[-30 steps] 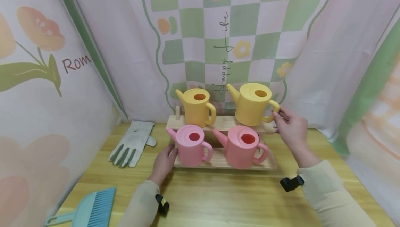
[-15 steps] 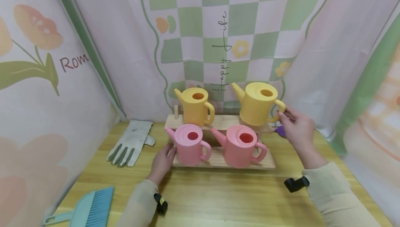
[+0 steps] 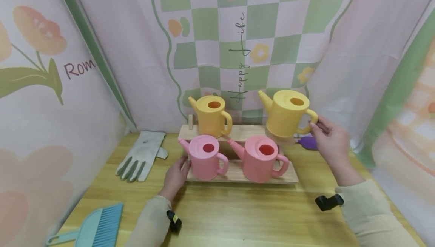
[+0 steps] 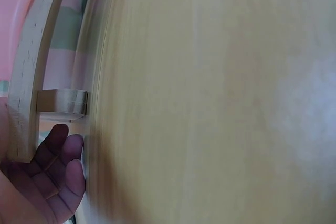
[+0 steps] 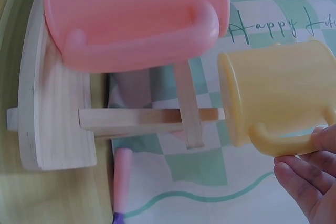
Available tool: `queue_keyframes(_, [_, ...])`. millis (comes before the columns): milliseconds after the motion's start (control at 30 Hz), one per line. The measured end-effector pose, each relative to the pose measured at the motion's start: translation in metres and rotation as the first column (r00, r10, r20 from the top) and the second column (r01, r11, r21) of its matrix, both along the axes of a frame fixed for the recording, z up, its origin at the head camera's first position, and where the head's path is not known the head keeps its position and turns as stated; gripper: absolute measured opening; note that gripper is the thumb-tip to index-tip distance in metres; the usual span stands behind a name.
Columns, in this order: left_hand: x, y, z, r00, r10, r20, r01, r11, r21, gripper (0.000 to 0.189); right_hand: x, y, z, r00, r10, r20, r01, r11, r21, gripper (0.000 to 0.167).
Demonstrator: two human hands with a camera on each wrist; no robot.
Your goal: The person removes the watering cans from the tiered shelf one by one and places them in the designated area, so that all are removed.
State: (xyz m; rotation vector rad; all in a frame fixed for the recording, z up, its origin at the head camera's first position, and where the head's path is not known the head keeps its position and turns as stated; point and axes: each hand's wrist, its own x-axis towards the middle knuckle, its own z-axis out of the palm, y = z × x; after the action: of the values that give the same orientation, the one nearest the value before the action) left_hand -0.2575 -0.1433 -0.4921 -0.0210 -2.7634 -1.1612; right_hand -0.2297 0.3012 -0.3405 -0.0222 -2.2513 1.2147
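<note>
My right hand [image 3: 331, 141] pinches the handle of a light yellow watering can [image 3: 287, 115] at the right end of a two-tier wooden shelf [image 3: 244, 131]. In the right wrist view the can's base is close to the end of the upper tier, fingers and thumb on the handle. My left hand [image 3: 175, 179] grips the left end of the lower tier board, fingers curled beneath it in the left wrist view. A darker yellow watering can [image 3: 211, 116] stands on the upper tier. A pink watering can [image 3: 205, 158] and a coral one [image 3: 259, 160] stand on the lower tier.
A white and green work glove [image 3: 142, 156] lies left of the shelf. A blue dustpan and brush set [image 3: 91, 226] lies at the front left. Behind the shelf's right end is a purple object [image 3: 307, 143]. Printed curtains [image 3: 142, 50] enclose the wooden table [image 3: 238, 213].
My right hand has moved to the right with the light yellow watering can, out to the upper tier's end. The purple object has come into view. My left hand keeps its place on the shelf.
</note>
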Motion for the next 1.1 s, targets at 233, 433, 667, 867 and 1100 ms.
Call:
queue_keyframes(233, [0.000,0.000,0.000,1.000,-0.002,-0.007,0.002,1.000,-0.003,0.045,0.004,0.010,-0.001,1.000,0.005,-0.002,-0.005,1.000,0.006,0.041])
queue_keyframes(433, [0.001,0.001,0.000,1.000,0.002,-0.006,-0.002,1.000,0.004,0.045,0.008,0.019,-0.002,0.999,-0.031,0.038,0.031,0.999,0.016,0.044])
queue_keyframes(667, [0.000,0.000,-0.001,1.000,-0.001,0.000,0.001,1.000,0.005,0.045,0.013,0.030,-0.001,0.996,-0.062,0.067,0.062,0.998,0.001,0.046])
queue_keyframes(867, [0.000,-0.001,-0.001,1.000,-0.006,-0.004,0.006,1.000,0.006,0.046,0.016,0.040,-0.003,0.995,-0.059,0.076,0.060,0.998,-0.018,0.047])
queue_keyframes(1100, [0.001,0.000,0.000,1.000,-0.007,-0.009,0.008,1.000,0.022,0.046,0.021,0.053,-0.004,0.994,-0.045,0.095,0.053,0.995,-0.083,0.051])
